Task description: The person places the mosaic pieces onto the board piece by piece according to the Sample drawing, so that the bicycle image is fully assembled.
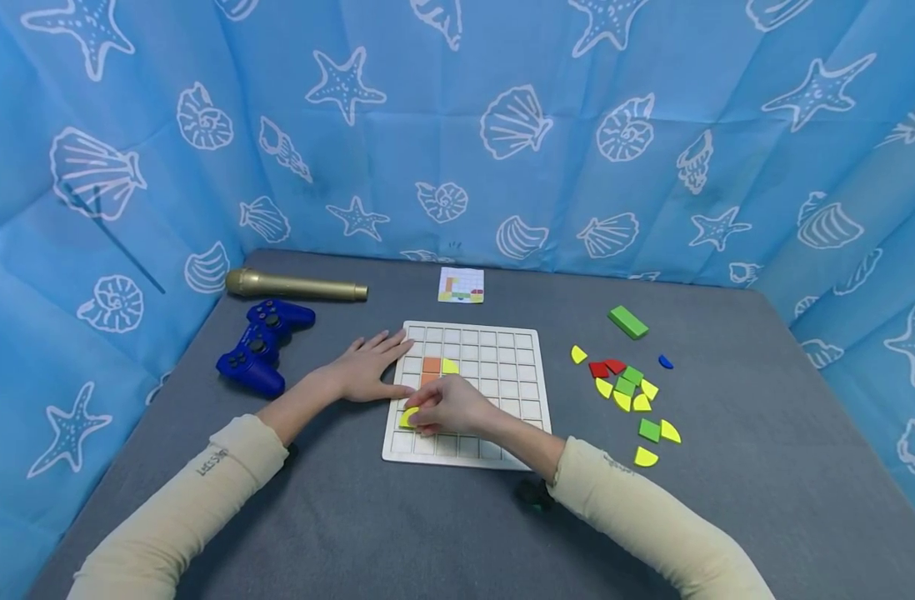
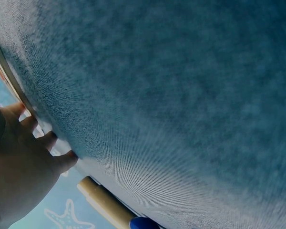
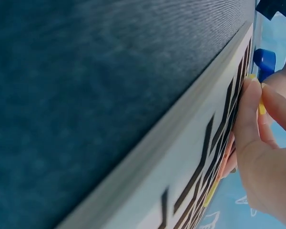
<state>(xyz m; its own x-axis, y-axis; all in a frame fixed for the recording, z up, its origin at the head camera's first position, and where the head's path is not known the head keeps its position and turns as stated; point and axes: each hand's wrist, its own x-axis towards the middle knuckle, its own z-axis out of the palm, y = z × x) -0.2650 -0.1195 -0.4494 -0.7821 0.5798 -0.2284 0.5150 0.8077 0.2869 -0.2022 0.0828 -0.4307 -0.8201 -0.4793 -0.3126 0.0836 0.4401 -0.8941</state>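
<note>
A white grid board [image 1: 507,340] lies on the grey table. My right hand [image 1: 457,406] pinches a yellow quarter-circle tile [image 1: 407,417] between thumb and fingers over the board's lower left squares; in the right wrist view the tile [image 3: 262,106] shows edge-on, and I cannot tell whether it touches the board. At the board's left edge my left hand [image 1: 363,372] rests with fingers spread, their tips touching the rim. Orange square tiles [image 1: 431,365] sit in the second column, partly hidden by the right hand. Beside them lies another yellow quarter-circle tile [image 1: 450,367].
Right of the board are scattered yellow quarter-circles [image 1: 646,457], green squares [image 1: 649,430], red tiles [image 1: 597,369], a blue piece [image 1: 666,362] and a green block [image 1: 627,322]. A pattern card [image 1: 461,279] lies behind the board. At left are a gold microphone [image 1: 300,287] and a blue game controller [image 1: 253,358].
</note>
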